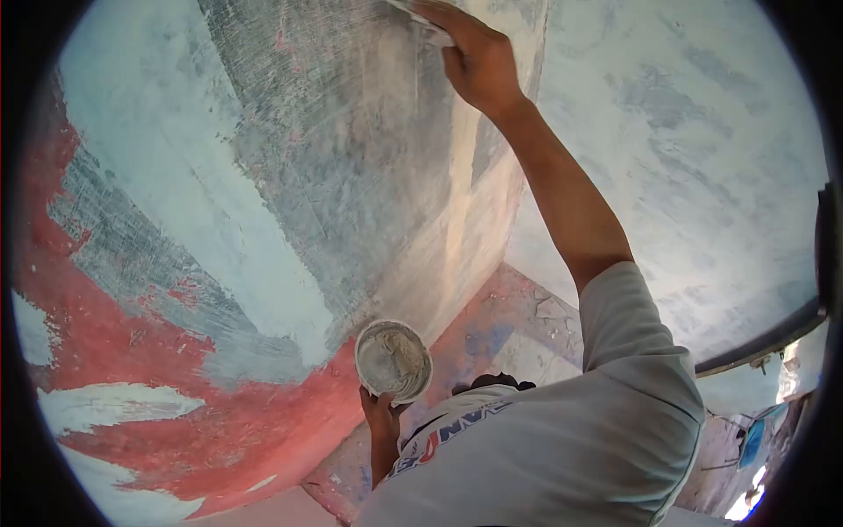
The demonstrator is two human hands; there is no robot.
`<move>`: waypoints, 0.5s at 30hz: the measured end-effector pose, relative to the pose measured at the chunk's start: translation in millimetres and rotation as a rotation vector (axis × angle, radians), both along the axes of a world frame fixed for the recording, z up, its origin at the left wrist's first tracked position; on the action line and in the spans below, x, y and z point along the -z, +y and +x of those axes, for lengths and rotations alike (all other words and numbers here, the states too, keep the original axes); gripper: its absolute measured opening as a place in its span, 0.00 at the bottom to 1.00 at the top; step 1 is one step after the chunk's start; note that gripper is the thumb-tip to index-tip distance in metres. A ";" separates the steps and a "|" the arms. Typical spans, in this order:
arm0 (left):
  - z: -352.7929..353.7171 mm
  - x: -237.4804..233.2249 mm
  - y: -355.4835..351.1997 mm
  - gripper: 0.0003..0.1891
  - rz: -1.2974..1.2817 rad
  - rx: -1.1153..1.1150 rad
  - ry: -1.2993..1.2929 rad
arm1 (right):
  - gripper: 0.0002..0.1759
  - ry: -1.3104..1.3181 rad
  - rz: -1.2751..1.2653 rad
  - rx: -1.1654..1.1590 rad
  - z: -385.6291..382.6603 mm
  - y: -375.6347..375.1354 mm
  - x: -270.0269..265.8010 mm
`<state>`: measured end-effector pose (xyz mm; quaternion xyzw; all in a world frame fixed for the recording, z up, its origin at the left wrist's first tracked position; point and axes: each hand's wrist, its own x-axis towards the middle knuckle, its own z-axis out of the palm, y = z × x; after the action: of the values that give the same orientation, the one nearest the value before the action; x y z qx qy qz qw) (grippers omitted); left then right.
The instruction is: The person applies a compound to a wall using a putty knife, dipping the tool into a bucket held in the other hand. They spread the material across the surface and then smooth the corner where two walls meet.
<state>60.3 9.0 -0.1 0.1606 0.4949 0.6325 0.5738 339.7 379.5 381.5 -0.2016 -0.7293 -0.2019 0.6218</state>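
Note:
My right hand [483, 66] is raised at the top of the view, closed round a flat, pale putty scraper [428, 28] held at the wall. The frame's upper edge cuts off part of the scraper. Lower down, my left hand [382, 411] grips a round white bucket [357, 362] by its underside and near edge. Inside the bucket lies greyish-white putty [406, 353], heaped toward one side. The wall [325, 176] beside both hands carries grey, bare-looking streaks and broad white patches of filler.
Red paint [255, 422] covers the wall's lower left part. Another whitish wall [667, 132] meets it at a corner on the right. Below is a stained floor [492, 325]. A dark curved edge [764, 338] and a blue item [752, 443] show at lower right.

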 end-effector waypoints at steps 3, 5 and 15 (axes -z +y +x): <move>7.6 3.1 6.3 0.35 0.018 -0.003 0.022 | 0.33 -0.044 0.038 0.068 -24.0 2.2 23.7; 12.6 2.1 8.0 0.33 0.029 -0.019 0.036 | 0.30 -0.100 0.093 0.105 -30.0 -6.2 76.2; 12.8 7.6 13.2 0.37 0.010 -0.004 -0.016 | 0.37 -0.096 -0.015 0.010 22.1 26.5 8.8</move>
<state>73.0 22.2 -7.7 0.1573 0.4877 0.6373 0.5756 361.8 406.0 372.8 -0.2000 -0.7588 -0.2093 0.5835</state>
